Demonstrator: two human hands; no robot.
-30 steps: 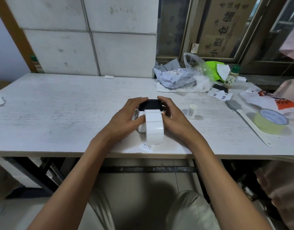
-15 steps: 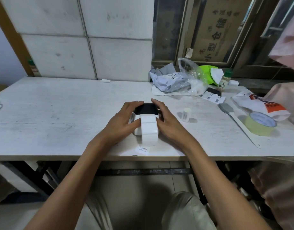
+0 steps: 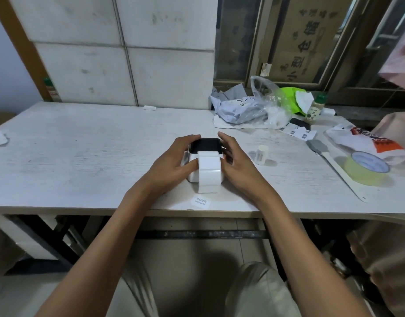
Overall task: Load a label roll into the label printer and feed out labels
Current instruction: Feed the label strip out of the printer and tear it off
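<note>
A small white label printer with a black lid (image 3: 205, 145) stands near the front edge of the white table (image 3: 82, 156). A strip of blank white labels (image 3: 209, 172) comes out of its front and curls down to the tabletop. My left hand (image 3: 174, 163) holds the printer's left side, thumb at the front beside the strip. On the other side my right hand (image 3: 234, 163) clasps the printer, fingers reaching up to the black lid. A single printed label reading "welcome" (image 3: 200, 201) lies flat in front of the strip.
A small white core (image 3: 261, 154) stands just right of my right hand. Farther right lie a tape roll (image 3: 366, 168), a grey-headed tool (image 3: 317, 146) and a printed bag (image 3: 368, 143). Crumpled bags (image 3: 249, 108) and a small bottle (image 3: 313, 110) sit at the back right.
Both hands stay clasped on the printer; the head camera has shifted slightly, so the scene sits lower in view. The label strip looks much the same length.
</note>
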